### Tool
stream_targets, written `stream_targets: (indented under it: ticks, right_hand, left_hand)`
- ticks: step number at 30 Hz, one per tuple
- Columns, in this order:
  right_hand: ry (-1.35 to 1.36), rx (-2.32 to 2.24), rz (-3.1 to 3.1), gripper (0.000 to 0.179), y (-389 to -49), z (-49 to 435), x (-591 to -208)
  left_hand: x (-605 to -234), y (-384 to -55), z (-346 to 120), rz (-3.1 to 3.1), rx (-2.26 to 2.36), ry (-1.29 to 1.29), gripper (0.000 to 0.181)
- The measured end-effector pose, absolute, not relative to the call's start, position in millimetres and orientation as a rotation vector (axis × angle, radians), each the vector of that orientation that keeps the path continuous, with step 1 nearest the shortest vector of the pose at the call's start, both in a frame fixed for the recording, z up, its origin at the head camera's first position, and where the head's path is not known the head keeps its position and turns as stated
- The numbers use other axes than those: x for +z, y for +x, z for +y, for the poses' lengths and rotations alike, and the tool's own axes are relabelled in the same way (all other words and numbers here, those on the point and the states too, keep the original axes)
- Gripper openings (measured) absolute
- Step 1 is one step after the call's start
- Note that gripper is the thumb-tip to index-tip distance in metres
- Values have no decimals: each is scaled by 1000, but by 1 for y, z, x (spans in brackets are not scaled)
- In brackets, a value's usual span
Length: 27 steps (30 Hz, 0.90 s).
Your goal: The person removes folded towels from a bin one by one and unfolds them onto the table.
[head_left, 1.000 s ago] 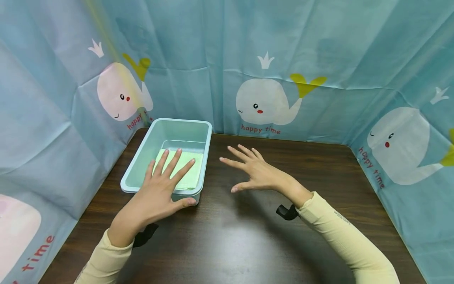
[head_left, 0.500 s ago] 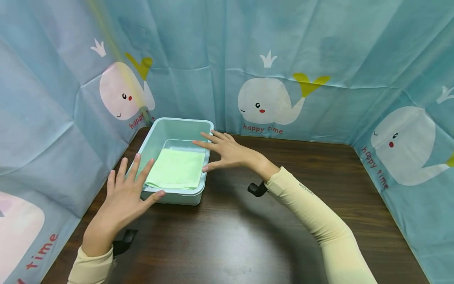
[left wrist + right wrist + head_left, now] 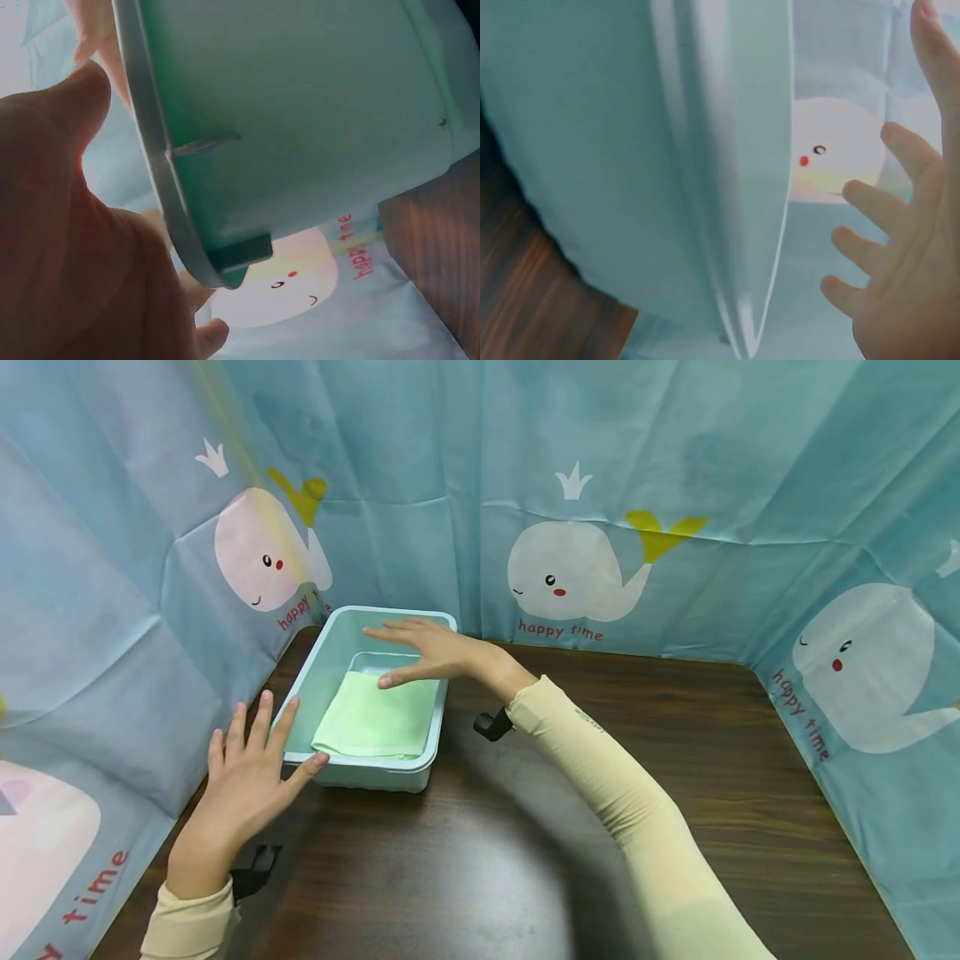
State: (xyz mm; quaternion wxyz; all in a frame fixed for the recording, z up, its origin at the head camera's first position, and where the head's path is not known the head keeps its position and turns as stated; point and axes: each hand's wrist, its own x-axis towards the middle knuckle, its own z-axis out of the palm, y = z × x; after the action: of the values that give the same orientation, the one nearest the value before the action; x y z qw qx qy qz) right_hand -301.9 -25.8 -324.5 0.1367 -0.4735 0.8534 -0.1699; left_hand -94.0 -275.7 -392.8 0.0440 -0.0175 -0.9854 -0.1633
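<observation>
A light blue-green plastic bin (image 3: 375, 774) stands at the back left of the table, and a folded pale green cloth (image 3: 371, 718) lies flat inside it. My right hand (image 3: 435, 652) is above the bin's right side, fingers spread and pointing left, holding nothing. In the right wrist view those fingers (image 3: 874, 202) stretch out beyond the bin's rim (image 3: 727, 225). My left hand (image 3: 243, 785) is at the bin's front left corner with fingers spread, the thumb near the front rim. The left wrist view shows the left thumb (image 3: 86, 90) close beside the rim (image 3: 146, 112).
The bin stands on a dark brown wooden table (image 3: 450, 868). Blue curtains (image 3: 405, 543) printed with white whales enclose the back and both sides. A black wrist mount (image 3: 492, 724) juts out under the right wrist, another (image 3: 255, 870) under the left.
My right hand has moved left, from beside the bin to over it. The left hand has drawn back left and down from above the cloth. The bin stays in place.
</observation>
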Motion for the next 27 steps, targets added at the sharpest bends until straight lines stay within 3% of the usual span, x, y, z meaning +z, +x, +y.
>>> stream_targets:
  ticks: [15,27]
  right_hand:
    - [-1074,-1003,2219,79,-337,-70,-339]
    - [-902,-1000,2227,76,-337,-90,-359]
  left_hand:
    - [-395,-95,-276,-3006,-558,39,97]
    - [-394,-92,-272,-3025,-561,62,100]
